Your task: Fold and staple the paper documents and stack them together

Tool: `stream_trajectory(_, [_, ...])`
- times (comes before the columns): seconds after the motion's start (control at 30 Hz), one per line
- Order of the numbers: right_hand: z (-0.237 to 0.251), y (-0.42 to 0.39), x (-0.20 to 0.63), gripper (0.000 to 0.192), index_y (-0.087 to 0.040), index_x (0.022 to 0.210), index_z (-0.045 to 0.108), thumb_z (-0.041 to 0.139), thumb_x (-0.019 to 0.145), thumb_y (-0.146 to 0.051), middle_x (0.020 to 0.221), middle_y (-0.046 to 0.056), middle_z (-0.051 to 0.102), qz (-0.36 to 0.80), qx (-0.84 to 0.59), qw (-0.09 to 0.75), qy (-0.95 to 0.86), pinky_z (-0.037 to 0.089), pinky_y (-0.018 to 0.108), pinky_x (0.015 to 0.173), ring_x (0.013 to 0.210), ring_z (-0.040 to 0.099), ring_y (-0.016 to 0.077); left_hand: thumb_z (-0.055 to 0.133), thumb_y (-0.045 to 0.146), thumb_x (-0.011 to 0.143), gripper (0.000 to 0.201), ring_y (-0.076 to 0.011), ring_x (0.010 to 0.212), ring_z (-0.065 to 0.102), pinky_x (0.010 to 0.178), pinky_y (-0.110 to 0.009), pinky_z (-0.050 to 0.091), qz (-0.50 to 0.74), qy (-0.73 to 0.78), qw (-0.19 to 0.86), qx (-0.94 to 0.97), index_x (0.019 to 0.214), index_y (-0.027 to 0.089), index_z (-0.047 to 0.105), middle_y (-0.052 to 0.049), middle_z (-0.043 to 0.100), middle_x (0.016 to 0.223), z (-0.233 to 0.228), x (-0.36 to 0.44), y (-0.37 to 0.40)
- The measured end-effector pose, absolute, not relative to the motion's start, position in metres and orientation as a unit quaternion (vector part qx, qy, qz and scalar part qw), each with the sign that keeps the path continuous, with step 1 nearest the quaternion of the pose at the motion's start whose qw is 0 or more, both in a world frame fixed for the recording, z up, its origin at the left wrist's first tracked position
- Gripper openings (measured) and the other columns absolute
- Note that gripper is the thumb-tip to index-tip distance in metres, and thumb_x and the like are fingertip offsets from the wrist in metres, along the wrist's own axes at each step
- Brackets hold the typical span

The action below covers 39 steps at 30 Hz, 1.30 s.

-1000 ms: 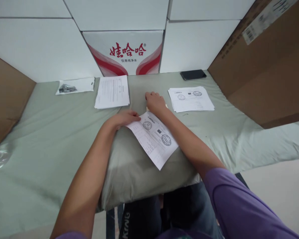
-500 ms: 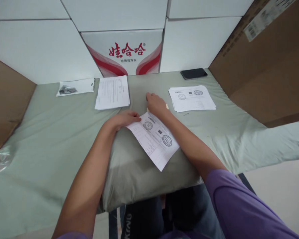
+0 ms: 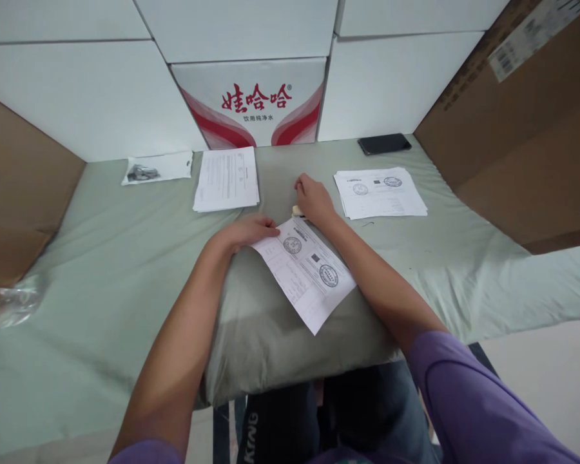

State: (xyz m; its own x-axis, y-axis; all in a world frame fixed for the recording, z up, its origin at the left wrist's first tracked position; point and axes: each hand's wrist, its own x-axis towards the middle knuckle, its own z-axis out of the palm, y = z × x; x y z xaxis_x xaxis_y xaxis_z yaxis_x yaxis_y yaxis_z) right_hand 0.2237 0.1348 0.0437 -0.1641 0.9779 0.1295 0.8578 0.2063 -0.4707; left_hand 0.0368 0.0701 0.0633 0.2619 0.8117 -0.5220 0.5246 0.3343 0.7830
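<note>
While the left hand (image 3: 244, 233) lay flat on the near sheet of paper (image 3: 305, 270), its fingers pressed down on the top left corner and did not close around anything. That sheet sat on a soft green pillow (image 3: 270, 328), right in front of the person. It was turned at a slant: its long side ran from the top left, by the left hand, down to the bottom right, toward the person's lap.

Just past the top edge of the sheet was the right hand (image 3: 314, 200). It was curled over something small and pale (image 3: 297, 210) on the green sheet of the bed (image 3: 101, 258). Most of that small thing was hidden, so I could not tell what it was or if the hand truly gripped it. The right forearm ran along the sheet's right side.

Both hands were close to the sheet, but only the left one touched it.

Farther off lay a stack of stamped papers (image 3: 381, 192) to the right, another stack of papers (image 3: 227, 179) to the left, a little plastic bag (image 3: 157, 168), and a black phone (image 3: 384, 143) by the white boxes (image 3: 256, 106).
</note>
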Motion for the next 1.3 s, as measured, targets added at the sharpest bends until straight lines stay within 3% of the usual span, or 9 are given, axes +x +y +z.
stream_trajectory(0.37, [0.040, 0.140, 0.225, 0.033, -0.019, 0.102, 0.064, 0.032, 0.102, -0.027, 0.100, 0.010, 0.071, 0.163, -0.599, 0.246, -0.744, 0.043, 0.033, 0.081, 0.093, 0.062, 0.0238, 0.074, 0.036, 0.069, 0.021, -0.0175, 0.065, 0.058, 0.056, -0.026, 0.038, 0.156, 0.591, 0.529, 0.588, 0.077, 0.021, 0.062, -0.002, 0.063, 0.072, 0.077, 0.004, 0.073])
stream_trajectory(0.53, [0.050, 0.141, 0.229, 0.031, -0.016, 0.084, 0.068, 0.044, 0.097, -0.031, 0.075, 0.002, 0.062, 0.302, -0.497, 0.310, -0.752, 0.038, 0.027, 0.069, 0.071, 0.053, 0.0148, 0.074, 0.038, 0.071, 0.023, -0.0155, 0.060, 0.054, 0.054, -0.024, 0.035, 0.176, 0.576, 0.503, 0.620, 0.079, 0.023, 0.059, 0.000, 0.059, 0.069, 0.100, -0.019, 0.067])
stream_trajectory(0.73, [0.074, 0.127, 0.222, 0.035, -0.015, 0.082, 0.067, 0.053, 0.096, -0.044, 0.071, -0.001, 0.055, 0.455, -0.318, 0.359, -0.750, 0.038, 0.025, 0.067, 0.068, 0.048, 0.0107, 0.073, 0.041, 0.075, 0.026, -0.0134, 0.057, 0.048, 0.053, -0.023, 0.030, 0.181, 0.603, 0.459, 0.626, 0.081, 0.023, 0.055, 0.001, 0.055, 0.067, 0.131, -0.025, 0.052])
stream_trajectory(0.83, [0.094, 0.117, 0.227, 0.035, -0.015, 0.077, 0.064, 0.060, 0.093, -0.046, 0.071, -0.001, 0.056, 0.468, -0.301, 0.321, -0.766, 0.038, 0.025, 0.066, 0.068, 0.049, 0.0109, 0.072, 0.041, 0.078, 0.025, -0.0134, 0.058, 0.050, 0.052, -0.023, 0.032, 0.206, 0.601, 0.453, 0.625, 0.083, 0.023, 0.056, 0.002, 0.055, 0.067, 0.144, -0.023, 0.045])
stream_trajectory(0.97, [0.123, 0.099, 0.272, 0.029, -0.016, 0.089, 0.072, 0.064, 0.091, -0.044, 0.084, 0.003, 0.068, 0.474, -0.357, 0.268, -0.759, 0.045, 0.026, 0.070, 0.075, 0.059, 0.0134, 0.066, 0.039, 0.084, 0.023, -0.0116, 0.058, 0.051, 0.051, -0.021, 0.033, 0.322, 0.610, 0.418, 0.592, 0.082, 0.022, 0.051, 0.002, 0.057, 0.068, 0.152, -0.025, 0.042])
stream_trajectory(1.07, [0.123, 0.074, 0.322, 0.034, -0.017, 0.090, 0.073, 0.069, 0.086, -0.051, 0.087, 0.006, 0.071, 0.514, -0.410, 0.300, -0.691, 0.050, 0.027, 0.072, 0.078, 0.064, 0.0162, 0.064, 0.040, 0.088, 0.024, -0.0123, 0.060, 0.054, 0.054, -0.021, 0.038, 0.406, 0.586, 0.397, 0.578, 0.085, 0.023, 0.048, 0.003, 0.058, 0.069, 0.147, -0.017, 0.047])
stream_trajectory(1.17, [0.104, 0.040, 0.362, 0.044, -0.019, 0.080, 0.070, 0.074, 0.077, -0.062, 0.078, 0.007, 0.070, 0.582, -0.430, 0.343, -0.599, 0.055, 0.032, 0.072, 0.075, 0.068, 0.0199, 0.061, 0.043, 0.090, 0.024, -0.0152, 0.070, 0.059, 0.061, -0.025, 0.045, 0.449, 0.551, 0.387, 0.588, 0.090, 0.023, 0.048, 0.002, 0.061, 0.078, 0.133, 0.012, 0.052])
stream_trajectory(1.3, [0.078, -0.007, 0.388, 0.054, -0.019, 0.082, 0.070, 0.072, 0.072, -0.072, 0.077, 0.011, 0.071, 0.610, -0.482, 0.357, -0.519, 0.057, 0.038, 0.067, 0.073, 0.070, 0.0247, 0.055, 0.041, 0.093, 0.022, -0.0170, 0.074, 0.060, 0.062, -0.026, 0.043, 0.417, 0.561, 0.371, 0.612, 0.086, 0.023, 0.046, 0.000, 0.058, 0.077, 0.103, 0.073, 0.048])
